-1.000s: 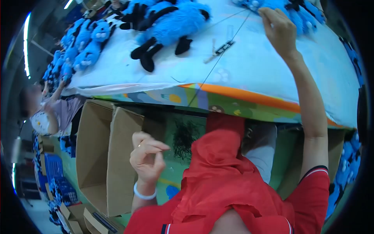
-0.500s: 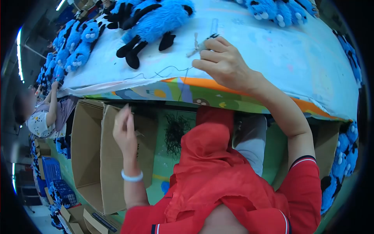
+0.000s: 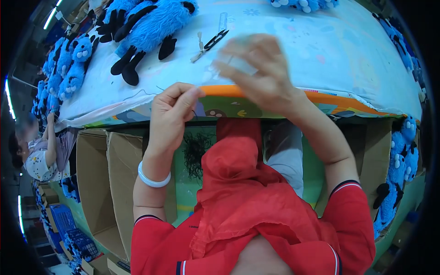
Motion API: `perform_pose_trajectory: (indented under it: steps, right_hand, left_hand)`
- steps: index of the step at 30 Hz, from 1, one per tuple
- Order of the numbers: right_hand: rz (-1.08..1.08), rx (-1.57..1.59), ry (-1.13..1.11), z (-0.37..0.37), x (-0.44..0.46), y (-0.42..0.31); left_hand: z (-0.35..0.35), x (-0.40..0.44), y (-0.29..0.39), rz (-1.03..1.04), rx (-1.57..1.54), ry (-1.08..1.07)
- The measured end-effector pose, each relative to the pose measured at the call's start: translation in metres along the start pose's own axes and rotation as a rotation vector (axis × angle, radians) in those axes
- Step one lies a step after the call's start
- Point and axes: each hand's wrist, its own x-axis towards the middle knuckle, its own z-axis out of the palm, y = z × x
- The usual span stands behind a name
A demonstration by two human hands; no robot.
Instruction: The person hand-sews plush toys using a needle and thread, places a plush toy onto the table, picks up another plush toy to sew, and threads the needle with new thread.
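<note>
My left hand (image 3: 170, 114), with a pale bracelet at the wrist, is at the front edge of the padded table. Its thumb and index finger pinch a dark thread (image 3: 194, 112), whose ends show beside the fingers. My right hand (image 3: 261, 75) is raised over the table edge, smeared by motion, so what its fingers hold cannot be made out. Black thread snips (image 3: 215, 40) lie on the white cover beyond it, beside a small tied whitish strip (image 3: 199, 49). A blue plush toy (image 3: 153, 27) with black limbs lies farther left.
More blue plush toys (image 3: 75, 68) line the left side, and others (image 3: 398, 165) hang at the right. An open cardboard box (image 3: 123, 188) stands under the table on the left, near a tangle of dark threads (image 3: 195, 153). A person (image 3: 43, 151) works at far left.
My left hand has risen from below the table edge to the thread. My right hand has moved away from the snips, which now lie uncovered. The view has shifted slightly.
</note>
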Motion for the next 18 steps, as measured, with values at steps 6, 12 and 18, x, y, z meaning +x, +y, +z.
perform_pose_trajectory:
  steps: [6,12,18]
  right_hand:
    - [0.742,0.729,0.109,0.01,-0.02,-0.027]
    - [1.101,1.176,0.189,-0.009,-0.028,-0.034]
    - [1.27,0.964,0.397,-0.064,-0.077,-0.009]
  left_hand:
    - [0.008,-0.009,-0.007,-0.031,-0.123,0.044]
    - [-0.011,-0.017,-0.019,-0.045,-0.033,-0.014]
    - [-0.094,-0.023,-0.007,-0.057,-0.338,0.052]
